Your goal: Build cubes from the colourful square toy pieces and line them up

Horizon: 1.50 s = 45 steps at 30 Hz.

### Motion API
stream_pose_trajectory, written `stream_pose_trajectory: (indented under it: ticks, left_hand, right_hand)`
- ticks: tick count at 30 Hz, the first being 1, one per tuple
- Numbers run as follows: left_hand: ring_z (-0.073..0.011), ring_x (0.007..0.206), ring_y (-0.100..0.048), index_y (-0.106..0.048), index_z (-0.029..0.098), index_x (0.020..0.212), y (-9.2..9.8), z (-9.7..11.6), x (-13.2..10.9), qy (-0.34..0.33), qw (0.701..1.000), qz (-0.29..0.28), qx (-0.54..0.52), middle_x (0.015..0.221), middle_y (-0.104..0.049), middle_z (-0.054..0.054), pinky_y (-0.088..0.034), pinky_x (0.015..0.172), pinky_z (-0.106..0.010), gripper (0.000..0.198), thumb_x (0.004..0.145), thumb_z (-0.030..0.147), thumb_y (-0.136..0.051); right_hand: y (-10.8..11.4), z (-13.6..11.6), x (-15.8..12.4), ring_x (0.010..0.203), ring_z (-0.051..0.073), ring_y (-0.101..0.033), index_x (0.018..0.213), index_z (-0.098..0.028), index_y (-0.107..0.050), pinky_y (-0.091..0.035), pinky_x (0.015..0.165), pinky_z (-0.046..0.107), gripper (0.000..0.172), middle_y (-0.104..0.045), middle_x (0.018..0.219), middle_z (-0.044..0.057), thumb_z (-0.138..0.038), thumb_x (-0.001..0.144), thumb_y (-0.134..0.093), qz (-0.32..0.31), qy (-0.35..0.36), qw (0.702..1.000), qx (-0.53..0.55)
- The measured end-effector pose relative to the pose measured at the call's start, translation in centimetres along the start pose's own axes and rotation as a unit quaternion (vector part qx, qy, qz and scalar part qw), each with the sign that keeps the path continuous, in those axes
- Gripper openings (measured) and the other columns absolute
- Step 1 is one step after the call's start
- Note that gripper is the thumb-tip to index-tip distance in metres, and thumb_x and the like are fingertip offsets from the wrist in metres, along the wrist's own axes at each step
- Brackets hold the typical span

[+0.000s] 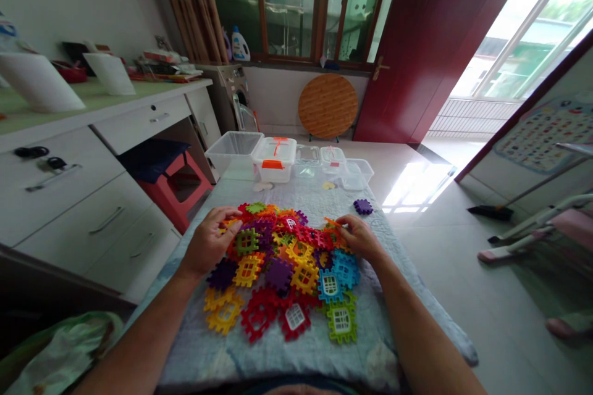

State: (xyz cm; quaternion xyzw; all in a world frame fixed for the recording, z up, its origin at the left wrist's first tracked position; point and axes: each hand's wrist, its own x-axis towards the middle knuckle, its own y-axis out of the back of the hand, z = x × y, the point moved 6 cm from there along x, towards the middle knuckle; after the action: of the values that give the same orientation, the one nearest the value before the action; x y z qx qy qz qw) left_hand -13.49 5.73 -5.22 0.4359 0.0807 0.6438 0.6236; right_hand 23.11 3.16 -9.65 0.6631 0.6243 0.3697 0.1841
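Note:
A heap of bright plastic interlocking blocks (278, 253), flat squares with toothed edges, lies on the cloth-covered table. My left hand (208, 244) is at the heap's left side, thumb and fingers closed around a yellow-orange interlocking block (229, 223) that is mostly hidden. At the right edge, my right hand (360, 237) pinches a thin orange interlocking block (332, 223), seen nearly edge-on. Close below that hand are blue blocks (345, 267). A green block with a white window insert (341, 320) and a red one (295, 318) lie nearest me.
Clear plastic boxes stand along the table's far edge, including an open bin (236, 151) and a lidded box with orange latches (275, 160). A lone purple block (363, 206) lies at the far right. Left of the table are a pink stool (185, 188) and a drawer desk (92, 197).

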Motion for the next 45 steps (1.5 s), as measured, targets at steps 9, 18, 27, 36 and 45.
stream_pose_trajectory:
  ticks: [9,18,27,36,45]
  left_hand:
    - [-0.0275,0.125,-0.05,-0.063,0.019,0.109,-0.5,-6.7,-0.9,0.108,0.991,0.028,-0.075,0.128,-0.059,-0.011,-0.035,0.11,-0.043,0.048,0.084,0.057,-0.047]
    - [-0.028,0.121,-0.055,-0.064,0.016,0.115,-2.0,-6.0,-1.3,0.159,0.975,-0.085,-0.129,0.127,-0.063,-0.011,-0.035,0.111,-0.043,0.062,0.082,0.066,-0.048]
    - [-0.0276,0.115,-0.058,-0.064,0.016,0.115,-1.8,-6.0,-1.4,0.171,0.975,-0.084,-0.118,0.121,-0.066,-0.011,-0.039,0.107,-0.041,0.067,0.08,0.069,-0.047]
    - [-0.0271,0.112,-0.06,-0.065,0.018,0.11,-1.6,-5.5,-1.3,0.156,0.98,-0.077,-0.091,0.117,-0.068,-0.009,-0.041,0.104,-0.039,0.061,0.079,0.068,-0.048]
    - [-0.0271,0.111,-0.059,-0.066,0.019,0.107,-1.5,-5.4,-1.3,0.16,0.981,-0.07,-0.089,0.116,-0.068,-0.008,-0.041,0.104,-0.038,0.059,0.079,0.067,-0.049]
  right_hand:
    - [1.7,2.6,-0.3,0.058,0.015,-0.058,0.103,-0.017,-0.059,-0.046,0.062,0.029,0.033,-0.062,0.062,-0.002,-0.036,0.077,-0.055,0.124,-0.127,0.968,0.18]
    - [1.8,3.6,-0.6,0.044,0.011,-0.048,0.095,-0.016,-0.062,-0.038,0.044,0.024,0.038,-0.055,0.058,-0.005,-0.046,0.072,-0.057,0.119,-0.187,0.946,0.236]
    - [2.8,4.8,-1.0,0.048,0.013,-0.053,0.099,-0.016,-0.065,-0.044,0.051,0.027,0.035,-0.06,0.066,-0.001,-0.038,0.075,-0.051,0.134,-0.207,0.963,0.109]
    - [3.4,2.3,-1.4,0.08,0.02,-0.059,0.101,-0.021,-0.068,-0.046,0.072,0.033,0.026,-0.063,0.098,0.008,-0.029,0.078,-0.06,0.131,-0.094,0.976,-0.145]
    - [1.0,-0.7,-1.0,0.081,0.02,-0.055,0.073,-0.02,-0.069,-0.042,0.078,0.034,0.01,-0.057,0.079,0.004,-0.028,0.076,-0.065,-0.024,-0.005,0.993,-0.118]
